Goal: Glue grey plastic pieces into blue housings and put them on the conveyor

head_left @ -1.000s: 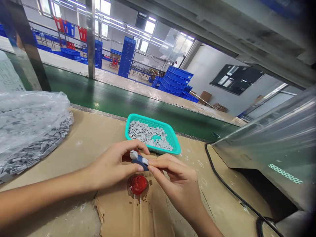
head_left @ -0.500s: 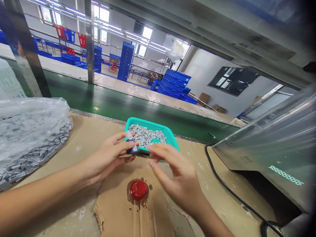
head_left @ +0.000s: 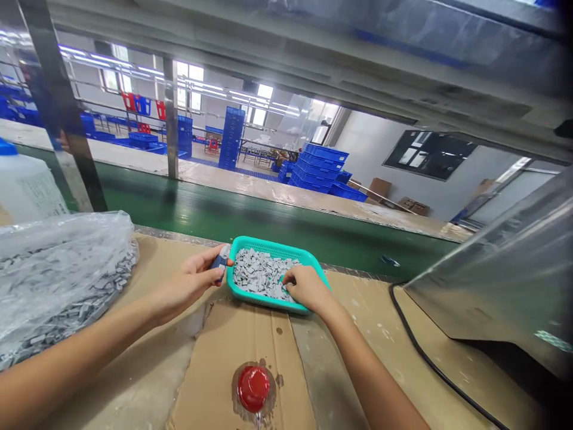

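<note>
Beyond the bench, a factory floor holds stacks of blue plastic crates (head_left: 317, 170) at about 1 o'clock, and a green conveyor belt (head_left: 188, 206) runs across the view just past the bench edge. The bench is covered with a worn cardboard sheet (head_left: 233, 352), probably laid there to protect the surface. At about 10 o'clock, a white plastic jug with a blue cap (head_left: 24, 185) stands behind a clear plastic bag (head_left: 58, 251) of grey parts, its open side spilling toward the worker, which seems to keep the stock within reach. A curved metal panel (head_left: 492, 280) fills 3 o'clock, with a black cable (head_left: 430, 352) curving along the bench below it. At 6 o'clock, a round red cap (head_left: 253, 388) sits in a brown stain. At 12 o'clock, a teal plastic tray (head_left: 268, 242) holds a heap of small grey parts (head_left: 262, 275), placed between the hands so both can reach it. The left hand (head_left: 192, 280) stands at the tray's left rim, its fingers closed around a small blue-and-white piece (head_left: 220, 261). The right hand (head_left: 304, 286) sits at the tray's right side, its curled fingertips (head_left: 290, 278) down among the grey parts; whether they grip one, I cannot tell.
</note>
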A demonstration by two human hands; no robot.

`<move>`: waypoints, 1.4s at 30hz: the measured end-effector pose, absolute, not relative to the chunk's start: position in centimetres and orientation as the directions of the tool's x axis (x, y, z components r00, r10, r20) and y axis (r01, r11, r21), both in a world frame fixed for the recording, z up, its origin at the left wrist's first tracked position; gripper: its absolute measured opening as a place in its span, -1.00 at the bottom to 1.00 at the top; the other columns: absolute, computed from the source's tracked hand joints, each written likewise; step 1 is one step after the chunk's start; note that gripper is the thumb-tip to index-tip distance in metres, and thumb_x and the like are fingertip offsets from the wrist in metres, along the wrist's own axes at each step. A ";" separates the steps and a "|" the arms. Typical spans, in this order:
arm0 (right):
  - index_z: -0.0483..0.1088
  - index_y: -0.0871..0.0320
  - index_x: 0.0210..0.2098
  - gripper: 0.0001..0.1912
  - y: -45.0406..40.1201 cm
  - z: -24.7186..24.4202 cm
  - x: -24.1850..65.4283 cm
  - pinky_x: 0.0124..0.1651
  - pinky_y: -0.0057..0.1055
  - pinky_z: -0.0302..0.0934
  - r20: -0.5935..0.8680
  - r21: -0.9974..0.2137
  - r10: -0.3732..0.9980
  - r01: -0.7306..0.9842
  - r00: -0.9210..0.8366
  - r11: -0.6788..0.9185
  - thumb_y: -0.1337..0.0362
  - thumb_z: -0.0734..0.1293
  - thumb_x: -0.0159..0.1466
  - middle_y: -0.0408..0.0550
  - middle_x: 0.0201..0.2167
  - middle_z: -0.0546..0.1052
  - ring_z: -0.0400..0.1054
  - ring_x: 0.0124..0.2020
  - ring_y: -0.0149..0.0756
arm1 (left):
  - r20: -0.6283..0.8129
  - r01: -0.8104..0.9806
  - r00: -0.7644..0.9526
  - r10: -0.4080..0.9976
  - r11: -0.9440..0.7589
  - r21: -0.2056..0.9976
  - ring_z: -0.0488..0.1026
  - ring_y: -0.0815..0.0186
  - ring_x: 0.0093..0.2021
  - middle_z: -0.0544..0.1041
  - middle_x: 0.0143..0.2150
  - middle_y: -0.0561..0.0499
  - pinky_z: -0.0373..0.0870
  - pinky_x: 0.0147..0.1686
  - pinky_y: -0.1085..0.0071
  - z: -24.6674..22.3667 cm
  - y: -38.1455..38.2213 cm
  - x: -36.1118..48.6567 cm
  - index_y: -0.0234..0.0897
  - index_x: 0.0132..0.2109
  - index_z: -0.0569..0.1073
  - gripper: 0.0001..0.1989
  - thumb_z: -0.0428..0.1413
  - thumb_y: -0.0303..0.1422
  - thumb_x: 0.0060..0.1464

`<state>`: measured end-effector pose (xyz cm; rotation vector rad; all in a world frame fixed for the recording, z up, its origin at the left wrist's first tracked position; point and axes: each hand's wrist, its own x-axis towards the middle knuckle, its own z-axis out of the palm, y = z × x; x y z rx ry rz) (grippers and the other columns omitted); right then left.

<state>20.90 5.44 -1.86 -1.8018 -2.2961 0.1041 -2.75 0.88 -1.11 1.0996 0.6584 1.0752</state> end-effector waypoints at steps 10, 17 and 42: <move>0.50 0.18 -0.47 -0.71 5.1 -1.9 21.2 -0.25 -0.36 0.17 0.231 -0.382 0.952 0.881 -0.201 0.278 0.54 0.18 0.00 -0.02 -0.47 0.51 0.33 -0.37 -0.24 | 0.220 0.364 0.090 0.971 -0.238 0.900 0.22 0.25 -0.12 0.26 -0.21 -0.03 0.07 -0.01 0.33 -2.6 9.2 -3.9 -0.21 0.00 0.32 -0.58 0.03 -0.42 -0.09; 0.44 0.21 -0.37 -0.68 5.3 -2.6 22.1 -0.23 -0.28 0.20 0.277 -0.632 0.950 0.717 -0.145 0.294 0.51 0.10 0.06 -0.03 -0.48 0.38 0.30 -0.36 -0.27 | 0.409 0.655 0.013 0.912 -0.317 0.686 0.15 0.08 0.01 0.21 -0.08 -0.16 0.06 0.01 0.18 -4.9 15.5 -3.1 -0.29 0.02 0.27 -0.56 -0.02 -0.49 -0.09; 0.35 0.15 -0.46 -0.88 2.7 0.4 18.3 -0.33 -0.36 0.18 0.631 -0.433 0.736 0.674 -0.247 0.598 0.43 0.20 0.10 -0.08 -0.47 0.43 0.29 -0.43 -0.33 | 0.089 -0.250 0.449 0.889 0.030 0.968 0.34 0.48 -0.48 0.39 -0.55 0.09 0.31 -0.32 0.45 -1.4 7.4 4.0 -0.37 -0.48 0.40 -0.80 0.22 -0.36 -0.31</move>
